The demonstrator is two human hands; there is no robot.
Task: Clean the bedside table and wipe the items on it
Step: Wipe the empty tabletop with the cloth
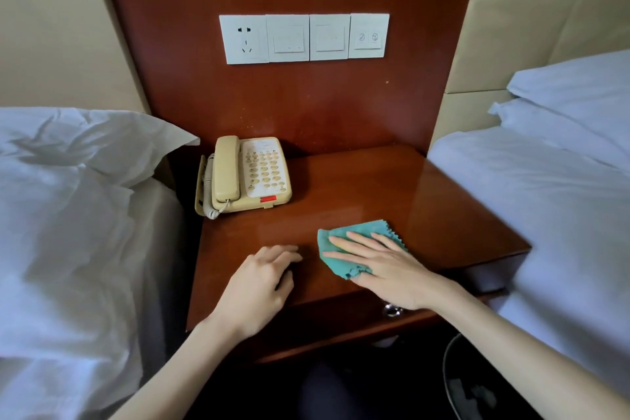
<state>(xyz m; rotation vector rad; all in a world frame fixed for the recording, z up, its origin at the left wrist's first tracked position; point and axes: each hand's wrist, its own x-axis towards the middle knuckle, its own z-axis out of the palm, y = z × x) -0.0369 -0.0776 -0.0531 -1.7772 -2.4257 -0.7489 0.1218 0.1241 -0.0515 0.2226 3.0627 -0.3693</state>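
Your right hand (385, 269) presses the teal cloth (358, 232) flat on the bedside table (426, 201); your left hand (262, 280) rests alongside, relaxed, empty

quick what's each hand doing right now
Left hand: open, resting on the bedside table, holding nothing.
Right hand: open, flat, pressing the green cloth.

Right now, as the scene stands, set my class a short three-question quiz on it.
1. True or false: the right hand lies flat on the teal zigzag-edged cloth.
2. The beige corded telephone stands at which part of the glossy red-brown wooden bedside table? A back left, B front right, C centre.
3. How many white wall plates sit in the row?
Key: 1 true; 2 A; 3 four.
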